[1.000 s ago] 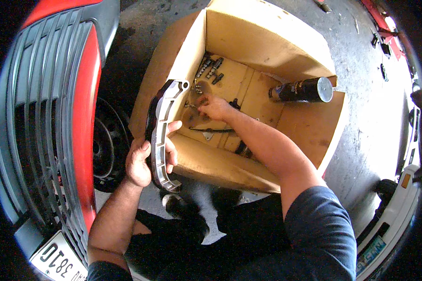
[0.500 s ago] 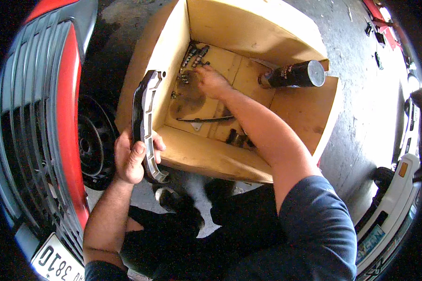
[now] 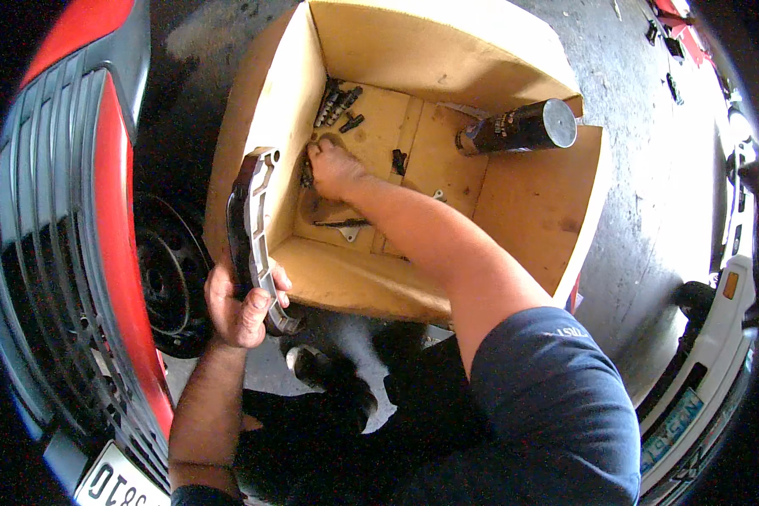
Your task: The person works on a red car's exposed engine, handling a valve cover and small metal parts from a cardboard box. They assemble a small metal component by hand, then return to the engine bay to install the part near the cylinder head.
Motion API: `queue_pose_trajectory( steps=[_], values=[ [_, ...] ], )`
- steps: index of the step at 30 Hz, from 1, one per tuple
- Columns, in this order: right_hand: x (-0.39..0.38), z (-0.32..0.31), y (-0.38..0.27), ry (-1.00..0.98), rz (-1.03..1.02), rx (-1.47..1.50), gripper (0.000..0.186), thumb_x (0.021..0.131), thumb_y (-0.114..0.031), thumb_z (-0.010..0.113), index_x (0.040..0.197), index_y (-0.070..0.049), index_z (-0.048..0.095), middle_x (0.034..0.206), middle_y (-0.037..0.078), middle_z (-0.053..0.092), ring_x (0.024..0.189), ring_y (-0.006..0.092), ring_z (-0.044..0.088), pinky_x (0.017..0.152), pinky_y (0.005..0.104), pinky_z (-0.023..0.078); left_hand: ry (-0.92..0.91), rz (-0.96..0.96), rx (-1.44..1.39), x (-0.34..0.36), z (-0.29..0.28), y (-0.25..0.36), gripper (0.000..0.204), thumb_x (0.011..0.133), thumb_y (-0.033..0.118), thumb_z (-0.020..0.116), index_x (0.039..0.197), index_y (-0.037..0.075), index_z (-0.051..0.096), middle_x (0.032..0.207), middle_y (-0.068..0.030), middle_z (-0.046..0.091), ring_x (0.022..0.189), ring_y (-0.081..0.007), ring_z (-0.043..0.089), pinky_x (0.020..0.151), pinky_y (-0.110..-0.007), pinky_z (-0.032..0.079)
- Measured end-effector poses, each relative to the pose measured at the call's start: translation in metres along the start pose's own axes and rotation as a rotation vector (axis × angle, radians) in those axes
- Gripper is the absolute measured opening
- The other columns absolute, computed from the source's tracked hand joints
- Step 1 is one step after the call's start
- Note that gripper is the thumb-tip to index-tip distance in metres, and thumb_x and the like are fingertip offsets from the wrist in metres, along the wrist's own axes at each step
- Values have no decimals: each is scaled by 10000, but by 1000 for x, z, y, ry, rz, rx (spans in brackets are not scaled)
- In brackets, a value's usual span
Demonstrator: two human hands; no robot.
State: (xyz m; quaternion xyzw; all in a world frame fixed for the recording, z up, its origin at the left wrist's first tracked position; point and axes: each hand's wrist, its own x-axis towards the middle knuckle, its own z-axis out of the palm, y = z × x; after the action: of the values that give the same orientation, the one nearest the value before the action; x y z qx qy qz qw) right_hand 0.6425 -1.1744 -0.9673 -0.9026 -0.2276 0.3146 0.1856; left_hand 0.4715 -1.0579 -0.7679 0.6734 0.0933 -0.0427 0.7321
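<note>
In my left hand (image 3: 240,304) is a curved, ribbed chain guide (image 3: 261,221), black along one side and silver on the other. I hold it by its lower part, upright against the left wall of a cardboard box (image 3: 371,278). My right hand (image 3: 336,171) reaches down into the box, its fingers bent together at the floor near the left wall. Small metal pieces (image 3: 307,175) lie by the fingers, and the hand hides what the fingertips grip. Beyond it are several dark and silver cylindrical parts (image 3: 339,105) and a small black part (image 3: 352,123).
A black can (image 3: 523,128) leans in the box's right side. A thin dark strip (image 3: 339,223) and small black piece (image 3: 399,160) lie on its floor. To the left are a red vehicle's grille (image 3: 55,253) and a wheel (image 3: 164,270); a white bumper (image 3: 717,354) is at right.
My right hand has moved nearer, away from the cylindrical parts and toward the small metal pieces by the left wall. My left hand keeps hold of the chain guide, slightly lower in view.
</note>
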Motion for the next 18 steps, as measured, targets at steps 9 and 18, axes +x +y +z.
queue_pose_trajectory(
  steps=[9,18],
  values=[
    [40,-14,68,301,126,-18,459,859,-128,535,1296,-271,533,1278,140,440,1182,356,509,938,470,485,-37,-7,15,2,0,3,782,862,452,666,1366,-78,387,790,-75,599,647,-105,559,570,-236,487],
    [-17,-70,117,420,-146,175,275,848,-188,611,1113,-126,653,1033,158,644,978,351,621,852,432,502,-66,27,62,2,-1,-1,615,930,360,589,1332,-72,418,807,-88,609,617,-109,558,569,-235,488]
  ],
)
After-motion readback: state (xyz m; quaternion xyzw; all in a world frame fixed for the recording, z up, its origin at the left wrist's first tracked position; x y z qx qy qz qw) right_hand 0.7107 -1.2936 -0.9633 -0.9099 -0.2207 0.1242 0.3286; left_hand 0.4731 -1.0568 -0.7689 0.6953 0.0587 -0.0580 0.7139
